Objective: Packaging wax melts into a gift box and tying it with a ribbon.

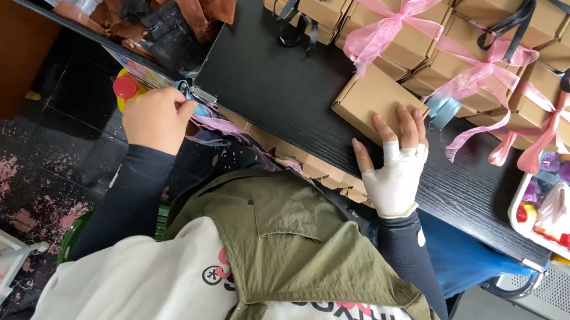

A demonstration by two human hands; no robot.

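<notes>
While right hand presses flat on plain box, left hand pinches ribbons, ribboned boxes behind.

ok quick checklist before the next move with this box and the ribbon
1. Plain brown box flat on the black table: ok.
2. Right hand, in a white fingerless glove, resting flat on the box's near corner: ok.
3. Left hand closed on the pink ribbon at the table's edge: ok.
4. Ribbon free of tangles: cannot tell, the bunch is partly hidden behind the hand.
5. Room around the box: not ok, the tied boxes sit right behind it and their ribbon tails trail beside it.
</notes>
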